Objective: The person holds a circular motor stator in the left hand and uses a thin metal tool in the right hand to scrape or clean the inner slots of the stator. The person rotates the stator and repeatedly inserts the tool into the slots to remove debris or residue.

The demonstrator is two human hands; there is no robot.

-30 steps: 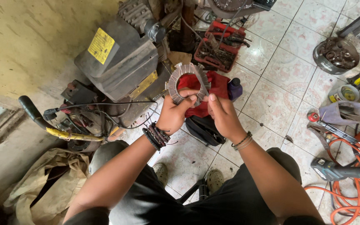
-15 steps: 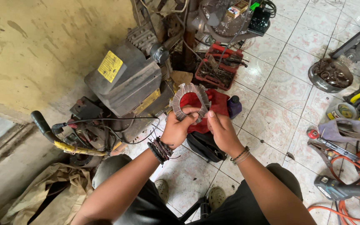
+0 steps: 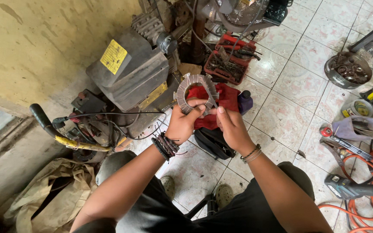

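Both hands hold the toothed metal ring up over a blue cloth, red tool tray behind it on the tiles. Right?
Not quite: the cloth under the toothed metal ring is red, not blue, as the head view shows. The left hand and right hand do hold the ring, and the red tool tray sits behind on the tiles.

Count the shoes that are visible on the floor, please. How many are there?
2. One shoe lies on the tiles under the left forearm; the other shoe is beside it, between the person's knees. Both are partly hidden by the arms and dark clothing.
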